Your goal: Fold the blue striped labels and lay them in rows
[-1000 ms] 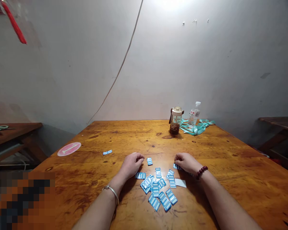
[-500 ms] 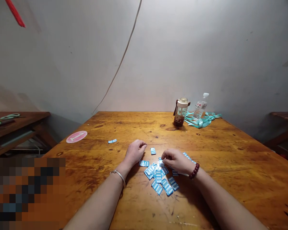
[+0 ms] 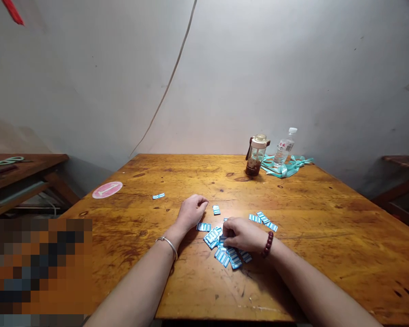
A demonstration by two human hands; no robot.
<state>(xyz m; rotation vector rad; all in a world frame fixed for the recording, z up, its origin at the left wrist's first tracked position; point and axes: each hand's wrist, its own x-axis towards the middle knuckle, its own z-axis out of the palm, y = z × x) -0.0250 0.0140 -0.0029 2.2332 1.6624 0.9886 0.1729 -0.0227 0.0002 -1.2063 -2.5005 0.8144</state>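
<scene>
A loose heap of small, flat blue-and-white striped pieces [image 3: 222, 257] lies on the wooden table in front of me. My right hand [image 3: 246, 234], with a dark red bead bracelet at the wrist, is over the heap. Its thumb and fingers come together on a striped piece [image 3: 222, 241], partly covered by the hand. Just left of the heap, my left hand [image 3: 191, 212] rests with its fingers curled together; whatever they may hold is hidden. One striped piece [image 3: 216, 210] lies beyond the heap, near my left fingertips. Another piece [image 3: 203, 227] sits beside my left wrist.
Farther left lie a striped piece [image 3: 158, 196] and a pink oval sticker [image 3: 107, 190]. Two striped pieces [image 3: 267, 221] are beyond my right hand. At the back right stand a tumbler [image 3: 255, 156] with dark contents and a water bottle [image 3: 284, 150] among turquoise ribbons [image 3: 298, 168].
My right hand has moved slightly left and toward me over the heap, uncovering striped pieces behind it. The left hand stays in nearly the same spot. The view has tilted slightly.
</scene>
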